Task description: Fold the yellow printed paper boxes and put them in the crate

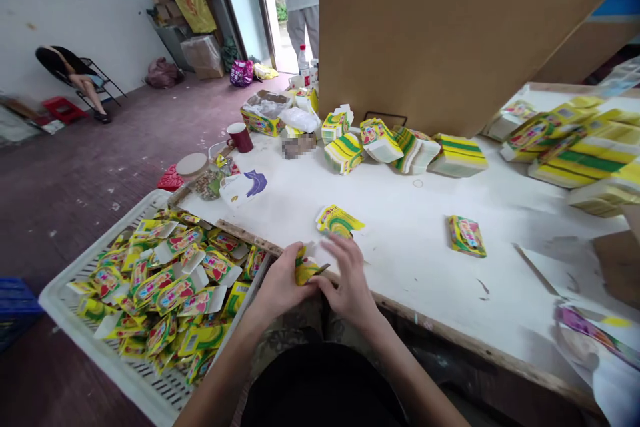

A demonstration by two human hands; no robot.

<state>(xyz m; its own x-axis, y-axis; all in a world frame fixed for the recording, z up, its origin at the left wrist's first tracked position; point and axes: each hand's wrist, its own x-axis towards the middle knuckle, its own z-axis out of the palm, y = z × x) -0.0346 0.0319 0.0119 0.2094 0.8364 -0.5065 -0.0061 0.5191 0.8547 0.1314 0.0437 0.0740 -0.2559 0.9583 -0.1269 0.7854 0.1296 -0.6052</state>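
My left hand (pixel 286 285) is closed around a small yellow-and-green carton (pixel 305 272) at the table's front edge. Close against it is my right hand (pixel 345 273), its thumb at the carton's lower side and its fingers stretched out, slightly blurred. Just beyond my fingers a flattened yellow carton (pixel 341 220) lies on the white table (pixel 400 240). A closed-looking small carton (pixel 466 235) with colourful print rests farther right. To my left, a white plastic basket (pixel 65 307) holds many small cartons, several with white flaps standing up.
Stacks of flat cartons (pixel 457 155) line the table's back, before a large cardboard sheet (pixel 420 33). More stacks (pixel 585 147) are at right. A maroon mug (pixel 240 138), a lidded jar (pixel 200 177) and an open box (pixel 265 113) stand at left. People are in the background.
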